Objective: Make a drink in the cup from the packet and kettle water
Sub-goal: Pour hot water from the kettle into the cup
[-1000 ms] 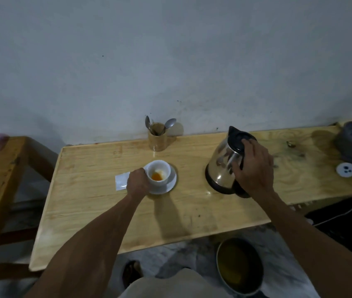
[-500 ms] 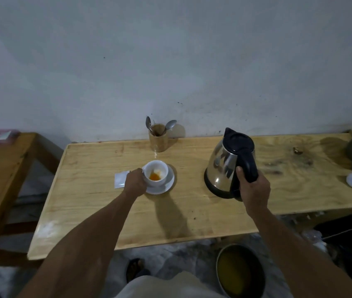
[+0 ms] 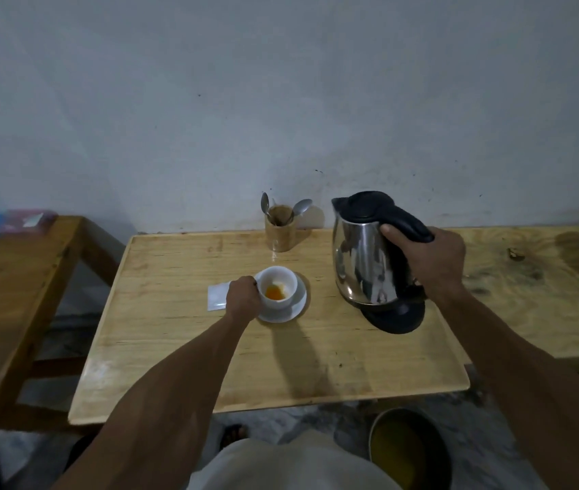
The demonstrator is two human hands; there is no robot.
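A white cup [image 3: 278,288] with orange powder in its bottom sits on a white saucer [image 3: 293,312] on the wooden table [image 3: 174,334]. My left hand [image 3: 242,300] grips the cup at its left side. A white packet [image 3: 218,295] lies flat just left of that hand. My right hand [image 3: 429,260] is closed round the black handle of the steel kettle [image 3: 365,263]. The kettle is lifted off its black base [image 3: 395,319] and hangs to the right of the cup, spout pointing left.
A wooden holder [image 3: 279,232] with spoons stands at the back by the wall. A second wooden table [image 3: 5,295] is at the left. A dark pot [image 3: 409,450] sits on the floor below the table's front edge. Some objects lie at the far right edge.
My right hand took the kettle's handle and raised the kettle off its base, carrying it slightly leftward. My left hand stayed on the cup.
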